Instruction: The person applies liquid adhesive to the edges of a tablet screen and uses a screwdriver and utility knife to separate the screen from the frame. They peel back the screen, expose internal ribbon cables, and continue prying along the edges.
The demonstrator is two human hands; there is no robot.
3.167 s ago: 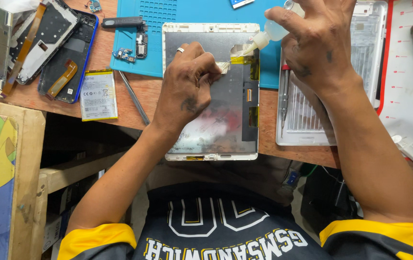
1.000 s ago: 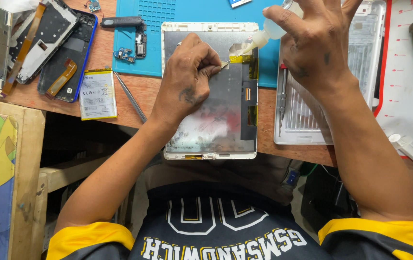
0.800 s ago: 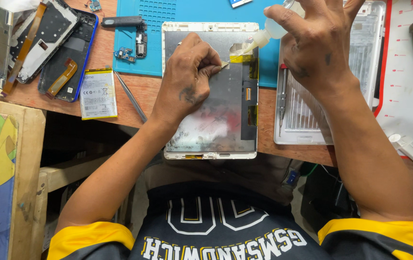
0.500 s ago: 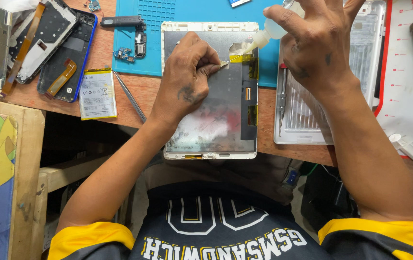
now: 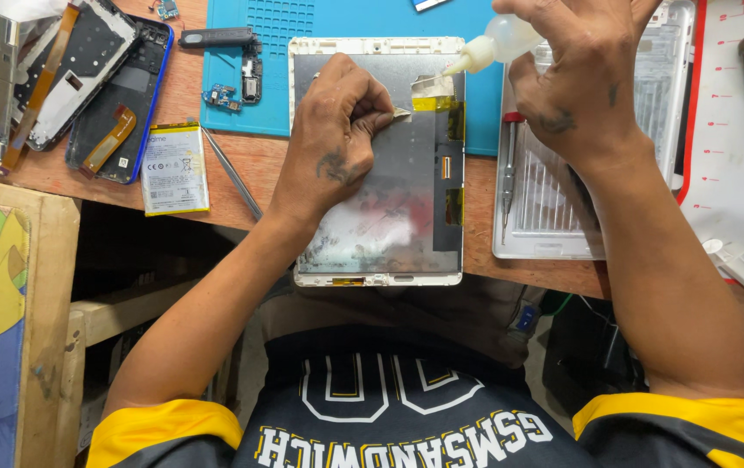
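Observation:
An opened tablet (image 5: 389,225) with a white frame and a grey metal inner plate lies on the wooden desk, its far end on a blue mat. My left hand (image 5: 335,143) rests on the plate with fingers closed, pinching a small light scrap against the metal near a strip of yellow tape (image 5: 434,103). My right hand (image 5: 584,74) hovers over the tablet's far right corner, gripping a small translucent squeeze bottle (image 5: 498,45) whose nozzle points down-left at the spot beside the tape.
A blue work mat (image 5: 337,26) carries small circuit parts. At the left lie a dismantled phone in a blue case (image 5: 116,87), a loose white battery (image 5: 174,167) and metal tweezers (image 5: 231,173). A clear plastic tray (image 5: 554,208) with a red-handled screwdriver (image 5: 509,165) sits right.
My left hand has shifted slightly up and left on the plate, rubbing near the yellow tape. The right hand and bottle stay almost where they were.

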